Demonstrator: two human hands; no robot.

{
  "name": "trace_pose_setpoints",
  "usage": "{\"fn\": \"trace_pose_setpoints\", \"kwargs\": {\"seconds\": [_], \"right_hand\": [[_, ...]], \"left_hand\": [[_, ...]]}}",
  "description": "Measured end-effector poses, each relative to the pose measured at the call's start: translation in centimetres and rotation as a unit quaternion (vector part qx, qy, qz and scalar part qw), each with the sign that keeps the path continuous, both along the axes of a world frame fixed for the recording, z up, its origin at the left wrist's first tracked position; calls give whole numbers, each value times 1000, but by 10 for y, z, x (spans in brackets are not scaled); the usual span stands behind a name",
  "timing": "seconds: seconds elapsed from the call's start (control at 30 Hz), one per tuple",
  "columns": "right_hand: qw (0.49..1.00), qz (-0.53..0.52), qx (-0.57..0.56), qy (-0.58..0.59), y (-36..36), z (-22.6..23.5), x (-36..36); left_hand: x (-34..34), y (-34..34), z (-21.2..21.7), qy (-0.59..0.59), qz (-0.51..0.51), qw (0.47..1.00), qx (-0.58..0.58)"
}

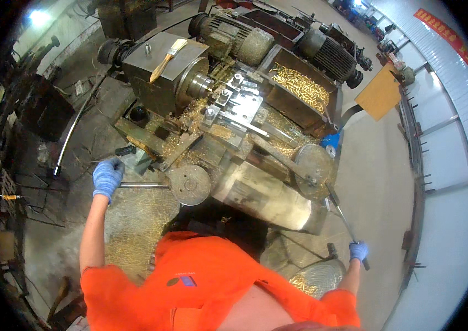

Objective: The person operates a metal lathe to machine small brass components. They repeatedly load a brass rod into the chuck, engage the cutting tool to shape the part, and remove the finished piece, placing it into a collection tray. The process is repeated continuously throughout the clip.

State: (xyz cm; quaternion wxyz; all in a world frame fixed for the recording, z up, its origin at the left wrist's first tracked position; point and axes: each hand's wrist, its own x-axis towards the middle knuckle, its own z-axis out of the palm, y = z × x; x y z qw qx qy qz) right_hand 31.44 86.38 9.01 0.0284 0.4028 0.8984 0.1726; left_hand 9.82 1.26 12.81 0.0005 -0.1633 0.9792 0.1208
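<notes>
My left hand (108, 175), in a blue knit glove, is closed round the outer end of a metal lever (143, 185). That lever runs into a round metal disc (189, 185) on the front of a small lathe. Out to the right, my right hand (358, 251), also gloved, grips a long dark lever (342, 216) that slants down from a second round disc (314, 165). Between and beyond my hands are the lathe's spindle (200, 84) and a bright tool slide (240, 106) with bolted blocks. Brass shavings (189, 117) lie below the spindle.
A brush (168, 60) lies on the headstock (159, 55). Behind the slide, a metal tray (294, 107) holds many small brass pieces (300, 85). More brass pieces lie in a basket (325, 273) by my right arm. Electric motors (234, 38) stand behind; a tan board (380, 94) sits at right.
</notes>
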Motion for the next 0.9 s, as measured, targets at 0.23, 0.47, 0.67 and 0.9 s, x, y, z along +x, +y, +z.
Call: {"fn": "trace_pose_setpoints", "kwargs": {"seconds": [0.23,0.47,0.67,0.9], "right_hand": [[999,-13,-7,-37,-3,-1,2],[997,-39,-36,-49,6,-9,8],[996,-56,-44,-58,3,-10,11],[996,-59,-37,-54,-18,-3,12]], "left_hand": [[2,-3,-3,29,-8,999,12],[2,-7,-10,59,-21,998,2],[1,-3,-3,54,-17,998,-4],[3,-1,1,60,-15,998,1]]}}
